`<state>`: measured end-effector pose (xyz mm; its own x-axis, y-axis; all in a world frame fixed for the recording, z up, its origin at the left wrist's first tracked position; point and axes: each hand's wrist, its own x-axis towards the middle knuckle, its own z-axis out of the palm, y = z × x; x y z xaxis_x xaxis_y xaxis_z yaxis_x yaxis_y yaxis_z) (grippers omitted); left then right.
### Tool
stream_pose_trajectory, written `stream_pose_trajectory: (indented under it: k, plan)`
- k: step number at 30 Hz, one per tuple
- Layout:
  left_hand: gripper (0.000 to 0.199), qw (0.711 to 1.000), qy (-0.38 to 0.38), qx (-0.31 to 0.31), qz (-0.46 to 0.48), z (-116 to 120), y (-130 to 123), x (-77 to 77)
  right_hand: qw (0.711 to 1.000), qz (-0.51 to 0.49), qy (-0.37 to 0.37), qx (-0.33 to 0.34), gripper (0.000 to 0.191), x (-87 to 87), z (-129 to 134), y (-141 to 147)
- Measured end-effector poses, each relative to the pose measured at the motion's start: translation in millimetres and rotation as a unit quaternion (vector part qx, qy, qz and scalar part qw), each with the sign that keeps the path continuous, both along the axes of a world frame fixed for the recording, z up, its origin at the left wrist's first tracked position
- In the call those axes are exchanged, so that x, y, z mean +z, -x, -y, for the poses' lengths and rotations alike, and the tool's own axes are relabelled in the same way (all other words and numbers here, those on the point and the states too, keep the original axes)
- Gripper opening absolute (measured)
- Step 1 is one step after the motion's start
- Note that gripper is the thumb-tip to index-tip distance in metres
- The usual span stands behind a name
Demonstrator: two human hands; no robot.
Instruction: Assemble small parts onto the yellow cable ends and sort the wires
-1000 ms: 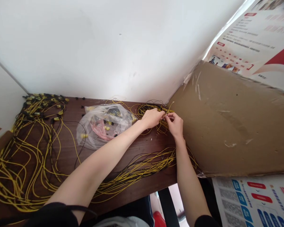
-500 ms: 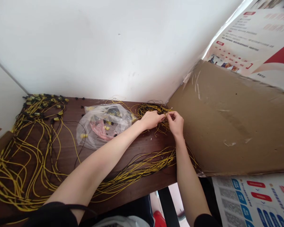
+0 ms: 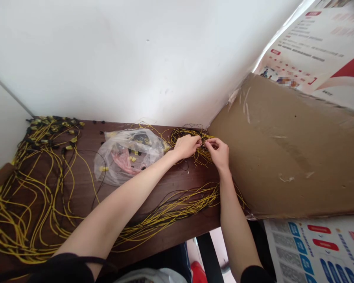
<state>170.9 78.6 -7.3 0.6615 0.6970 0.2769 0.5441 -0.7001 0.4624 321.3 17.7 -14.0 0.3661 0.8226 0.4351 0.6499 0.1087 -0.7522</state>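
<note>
A coiled heap of thin yellow and black wires [image 3: 177,135] lies at the back right of the brown table [image 3: 177,173], against the cardboard. Over this heap my left hand [image 3: 187,146] is closed, its thumb and fingertips pinched together. My right hand [image 3: 219,152] is just to the right of it, also pinched, its fingertips close to the left ones. Whatever is between the fingertips of either hand is too small to make out. Left of my hands sits a clear plastic bag [image 3: 106,157] with small yellow and black parts in it.
Long yellow and black cables [image 3: 47,188] with connectors spread over the left side. More strands [image 3: 177,206] run along the front edge, below my hands. A brown cardboard sheet [image 3: 292,153] stands on the right, and a white wall [image 3: 135,59] rises behind.
My left hand has shifted slightly left and up, and the fingertips of my two hands are a little farther apart. The fingers of my right hand have moved slightly.
</note>
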Motion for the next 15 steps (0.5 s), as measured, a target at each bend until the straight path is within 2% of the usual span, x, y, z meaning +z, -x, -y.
stream_pose_trajectory:
  k: [6,11,15]
  plan:
    - [0.014,0.994,0.08,0.017,0.076,-3,-3,-1.5,1.0,0.015,0.009,0.003,0.021,-1.0,-1,0]
    - [0.012,0.981,0.147,0.025,0.121,-8,-6,-4.9,0.999,-0.006,-0.039,-0.016,0.026,-0.3,0,-1]
    - [0.012,0.975,0.171,0.05,0.133,-11,-6,-5.1,0.995,0.064,-0.069,-0.032,0.014,6.5,6,-1]
